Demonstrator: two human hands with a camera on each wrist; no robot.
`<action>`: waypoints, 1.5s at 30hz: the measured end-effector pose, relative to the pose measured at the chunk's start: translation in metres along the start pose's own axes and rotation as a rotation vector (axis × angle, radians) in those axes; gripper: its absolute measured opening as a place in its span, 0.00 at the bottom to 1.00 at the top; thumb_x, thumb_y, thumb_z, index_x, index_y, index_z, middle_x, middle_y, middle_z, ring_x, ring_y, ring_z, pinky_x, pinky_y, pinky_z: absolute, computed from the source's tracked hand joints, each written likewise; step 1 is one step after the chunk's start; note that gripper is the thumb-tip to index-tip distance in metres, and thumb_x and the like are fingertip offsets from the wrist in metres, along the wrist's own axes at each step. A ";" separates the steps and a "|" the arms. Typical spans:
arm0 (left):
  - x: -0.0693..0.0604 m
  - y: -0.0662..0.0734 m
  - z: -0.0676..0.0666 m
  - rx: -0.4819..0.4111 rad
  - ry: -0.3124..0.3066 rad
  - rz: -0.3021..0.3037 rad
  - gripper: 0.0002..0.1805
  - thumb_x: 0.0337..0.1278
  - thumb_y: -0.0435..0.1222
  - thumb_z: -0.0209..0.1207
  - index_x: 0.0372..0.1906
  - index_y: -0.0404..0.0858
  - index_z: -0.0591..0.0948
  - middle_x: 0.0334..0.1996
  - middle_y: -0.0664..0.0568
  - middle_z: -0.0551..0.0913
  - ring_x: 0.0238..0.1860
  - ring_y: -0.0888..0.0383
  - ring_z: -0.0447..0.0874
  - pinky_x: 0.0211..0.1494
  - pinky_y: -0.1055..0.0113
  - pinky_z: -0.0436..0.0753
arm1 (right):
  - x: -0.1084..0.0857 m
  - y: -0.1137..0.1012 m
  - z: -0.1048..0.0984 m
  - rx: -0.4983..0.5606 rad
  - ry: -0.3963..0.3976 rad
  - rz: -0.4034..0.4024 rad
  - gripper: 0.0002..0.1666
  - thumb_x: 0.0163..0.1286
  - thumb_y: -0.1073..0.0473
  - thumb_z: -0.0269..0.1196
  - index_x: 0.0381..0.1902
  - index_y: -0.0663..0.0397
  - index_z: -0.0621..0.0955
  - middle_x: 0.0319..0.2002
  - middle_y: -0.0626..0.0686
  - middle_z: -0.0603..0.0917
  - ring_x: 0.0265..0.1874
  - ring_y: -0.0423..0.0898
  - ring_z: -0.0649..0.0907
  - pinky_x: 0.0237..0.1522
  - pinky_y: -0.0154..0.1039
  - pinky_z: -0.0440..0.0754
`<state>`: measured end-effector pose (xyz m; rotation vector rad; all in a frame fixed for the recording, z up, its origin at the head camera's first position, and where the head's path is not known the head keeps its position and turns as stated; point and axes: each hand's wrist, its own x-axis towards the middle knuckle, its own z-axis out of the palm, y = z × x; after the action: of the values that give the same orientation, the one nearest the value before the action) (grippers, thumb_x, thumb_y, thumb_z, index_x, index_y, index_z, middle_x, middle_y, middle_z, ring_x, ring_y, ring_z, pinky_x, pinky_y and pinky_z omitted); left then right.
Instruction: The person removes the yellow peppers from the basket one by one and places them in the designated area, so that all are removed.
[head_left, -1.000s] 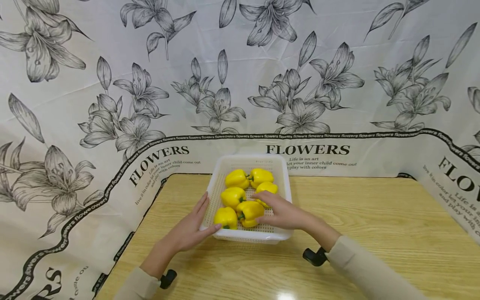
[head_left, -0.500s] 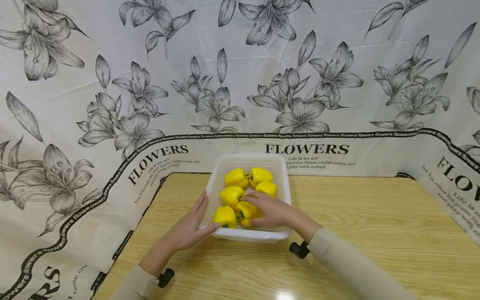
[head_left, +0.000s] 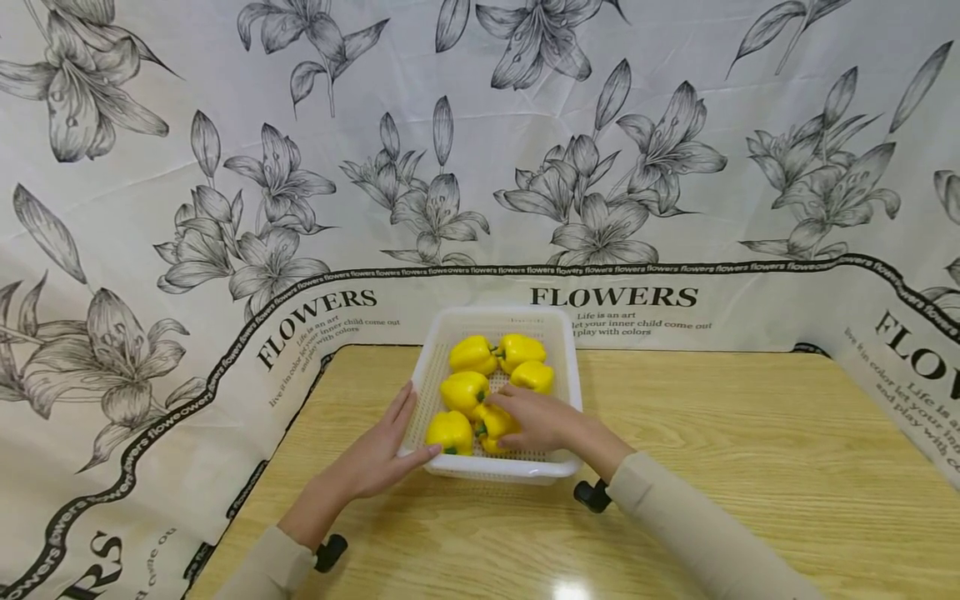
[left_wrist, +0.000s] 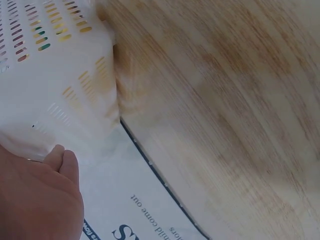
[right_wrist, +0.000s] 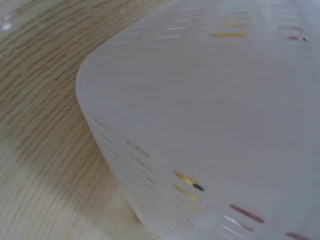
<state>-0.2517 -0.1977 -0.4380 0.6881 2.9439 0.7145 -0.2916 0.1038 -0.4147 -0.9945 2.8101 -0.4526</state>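
Right hand (head_left: 536,419) has fingers clamped on the near-right yellow bell pepper (head_left: 493,427). Left hand (head_left: 377,458), fingers straight, touches the white basket (head_left: 504,469). Pepper likely light, firm, slick: grip both sides.

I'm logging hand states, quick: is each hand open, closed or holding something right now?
Left hand: open, resting against the basket.
Right hand: holding a yellow pepper inside it.
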 end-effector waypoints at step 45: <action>0.000 0.000 0.001 -0.064 0.005 0.001 0.59 0.65 0.71 0.50 0.83 0.40 0.41 0.84 0.52 0.33 0.81 0.43 0.46 0.79 0.44 0.57 | -0.006 0.007 -0.009 0.503 0.347 0.055 0.38 0.61 0.37 0.73 0.64 0.48 0.79 0.47 0.50 0.86 0.43 0.45 0.84 0.47 0.43 0.84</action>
<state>-0.2512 -0.1969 -0.4391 0.6830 2.9108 0.8078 -0.2935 0.1151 -0.4086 -0.7835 2.7540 -1.3553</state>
